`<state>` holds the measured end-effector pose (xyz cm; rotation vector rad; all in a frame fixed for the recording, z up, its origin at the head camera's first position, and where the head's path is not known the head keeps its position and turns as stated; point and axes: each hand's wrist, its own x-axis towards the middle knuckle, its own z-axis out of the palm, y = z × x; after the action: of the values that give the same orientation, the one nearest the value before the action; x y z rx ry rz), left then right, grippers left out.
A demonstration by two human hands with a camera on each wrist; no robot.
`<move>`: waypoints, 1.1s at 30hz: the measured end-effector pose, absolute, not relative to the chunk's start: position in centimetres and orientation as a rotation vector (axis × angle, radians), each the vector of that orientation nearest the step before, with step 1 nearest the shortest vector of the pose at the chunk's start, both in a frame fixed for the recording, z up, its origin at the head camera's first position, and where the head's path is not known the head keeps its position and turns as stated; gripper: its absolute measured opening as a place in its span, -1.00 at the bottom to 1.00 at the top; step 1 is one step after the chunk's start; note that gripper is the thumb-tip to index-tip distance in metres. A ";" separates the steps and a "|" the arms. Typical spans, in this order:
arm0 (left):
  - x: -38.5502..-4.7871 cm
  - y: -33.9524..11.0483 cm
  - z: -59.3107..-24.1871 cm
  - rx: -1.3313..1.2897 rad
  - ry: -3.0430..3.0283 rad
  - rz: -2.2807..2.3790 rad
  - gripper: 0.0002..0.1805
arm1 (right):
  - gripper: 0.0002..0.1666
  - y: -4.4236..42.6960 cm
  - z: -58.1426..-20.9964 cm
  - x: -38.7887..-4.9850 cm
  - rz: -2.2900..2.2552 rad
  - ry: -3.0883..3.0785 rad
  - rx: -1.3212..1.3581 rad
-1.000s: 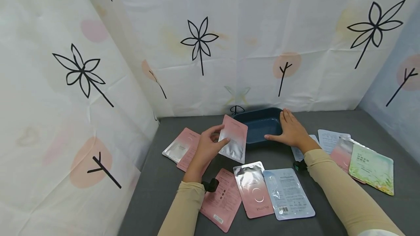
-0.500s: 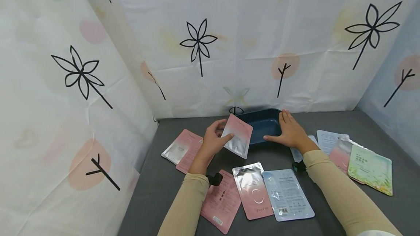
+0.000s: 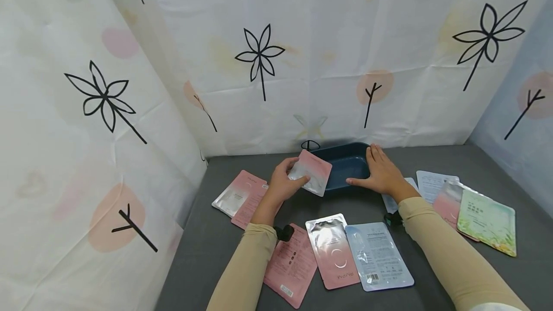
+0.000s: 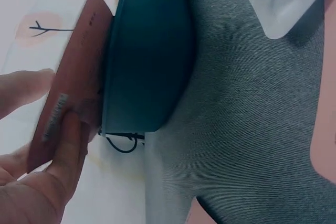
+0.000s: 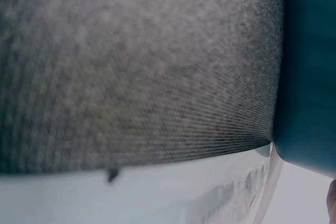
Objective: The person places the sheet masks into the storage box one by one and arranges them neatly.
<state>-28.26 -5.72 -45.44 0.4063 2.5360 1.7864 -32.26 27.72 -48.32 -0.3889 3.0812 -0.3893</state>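
In the head view, a dark blue tray stands at the back of the grey table. My left hand grips a pink and silver sachet between thumb and fingers, tilted over the tray's left end. The left wrist view has the sachet's pink back against the rim of the tray, with fingers of the left hand behind it. My right hand rests on the tray's right end, fingers straight and thumb spread along the near side. Only a fingertip of it shows in the right wrist view.
Pink sachets lie at the left. Nearer the front are a pink packet, a silver-pink one and a light blue one. At the right, a green packet overlaps a pink one, with white-blue packets behind.
My left hand has moved right and slightly up, bringing the sachet from beside the tray to over its left end and tilting it. The right hand stays on the tray.
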 end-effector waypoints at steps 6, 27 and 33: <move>-28.0 -5.8 -45.8 0.370 2.563 1.690 -0.24 | 0.66 27.8 -48.5 -32.4 -0.394 3.083 -0.395; -28.5 -6.6 -46.7 0.303 2.616 1.809 -0.52 | 0.64 27.7 -48.2 -32.1 -0.423 3.081 -0.396; -29.1 -6.2 -46.5 0.219 2.545 1.980 -0.50 | 0.63 27.8 -48.3 -32.2 -0.418 3.087 -0.404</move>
<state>-29.06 -6.17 -46.47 0.2190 2.5453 1.9798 -32.18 27.75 -48.25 -0.4038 3.0873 -0.4177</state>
